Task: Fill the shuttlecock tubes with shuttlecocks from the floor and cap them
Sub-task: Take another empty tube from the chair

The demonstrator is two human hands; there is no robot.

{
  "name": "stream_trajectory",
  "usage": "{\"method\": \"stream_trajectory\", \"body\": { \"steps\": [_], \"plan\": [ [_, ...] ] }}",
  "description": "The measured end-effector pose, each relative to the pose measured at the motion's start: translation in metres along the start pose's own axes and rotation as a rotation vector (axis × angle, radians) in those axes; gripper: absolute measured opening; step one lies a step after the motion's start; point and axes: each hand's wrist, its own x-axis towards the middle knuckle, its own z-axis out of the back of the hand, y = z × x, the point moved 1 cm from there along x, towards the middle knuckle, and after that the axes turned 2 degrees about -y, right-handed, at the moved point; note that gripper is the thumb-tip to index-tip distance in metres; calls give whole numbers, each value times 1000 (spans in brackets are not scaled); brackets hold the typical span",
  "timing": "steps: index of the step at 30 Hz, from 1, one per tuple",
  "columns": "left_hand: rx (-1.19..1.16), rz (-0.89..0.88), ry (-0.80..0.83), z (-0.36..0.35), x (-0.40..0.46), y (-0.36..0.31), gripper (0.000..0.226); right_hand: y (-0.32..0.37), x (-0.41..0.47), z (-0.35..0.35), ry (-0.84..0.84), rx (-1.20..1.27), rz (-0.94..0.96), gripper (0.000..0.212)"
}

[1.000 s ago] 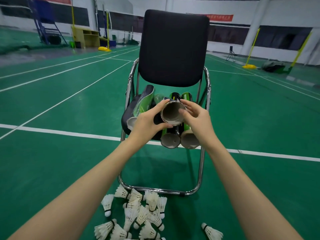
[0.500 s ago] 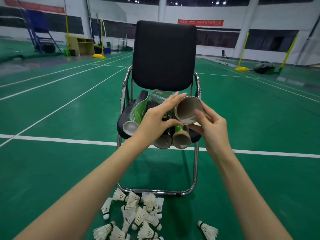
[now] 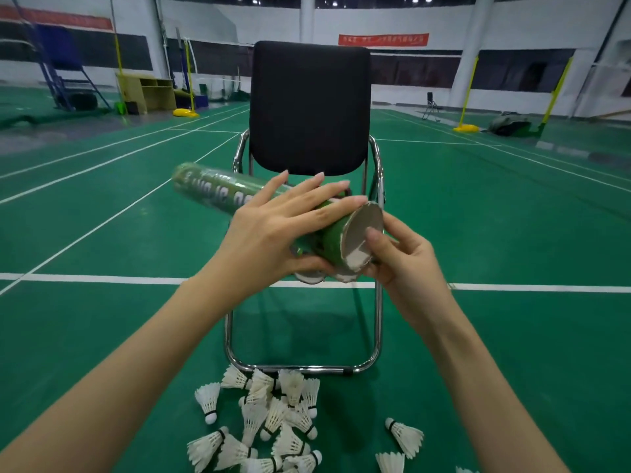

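A green shuttlecock tube lies nearly level in front of the black chair, its open cardboard mouth turned toward me. My left hand wraps over the tube near that mouth, fingers stretched across its top. My right hand holds the rim of the mouth, thumb inside the opening. A pile of white shuttlecocks lies on the green floor below the chair. My hands hide most of the other tubes on the chair seat; one end shows beneath my left hand.
The chair's chrome frame stands on the floor behind the pile. Loose shuttlecocks lie to the right of the pile. A white court line crosses the floor. Yellow net posts, a wooden desk and a blue ladder stand far back.
The tube has come up off the chair seat and swung so its far end points left, its mouth now to the right. Both hands moved with it; the view tilted up slightly.
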Motion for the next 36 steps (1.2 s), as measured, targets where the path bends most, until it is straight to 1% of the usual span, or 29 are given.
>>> {"method": "stream_trajectory", "body": {
  "steps": [4,9,12,15,19,24,28,30,32,34,36],
  "plan": [
    [31,31,158,2,-37,-2,82,-31,-17,-3,60,40,-137,34],
    [40,70,297,-7,-77,-10,93,-67,-35,0,78,64,-302,34],
    [0,112,339,-18,-99,-15,93,-90,-44,1,89,71,-369,36],
    [-17,168,333,-32,-124,-21,91,-119,-52,6,111,89,-443,40],
    [-34,229,445,-65,-171,-34,93,-173,-68,25,93,94,-600,42],
    [-137,416,574,-109,-228,-38,100,-230,-85,58,2,-22,-726,36],
    [-172,440,668,-144,-257,-36,101,-265,-92,78,-9,-90,-785,30],
    [-175,454,705,-160,-273,-34,101,-281,-94,85,-4,-170,-802,29],
    [-185,507,737,-173,-291,-32,100,-298,-98,94,-1,-277,-819,27],
    [-199,571,745,-184,-307,-29,101,-316,-102,103,8,-376,-831,25],
    [-198,584,755,-196,-320,-28,105,-335,-107,111,13,-428,-848,25]
  ]
}}
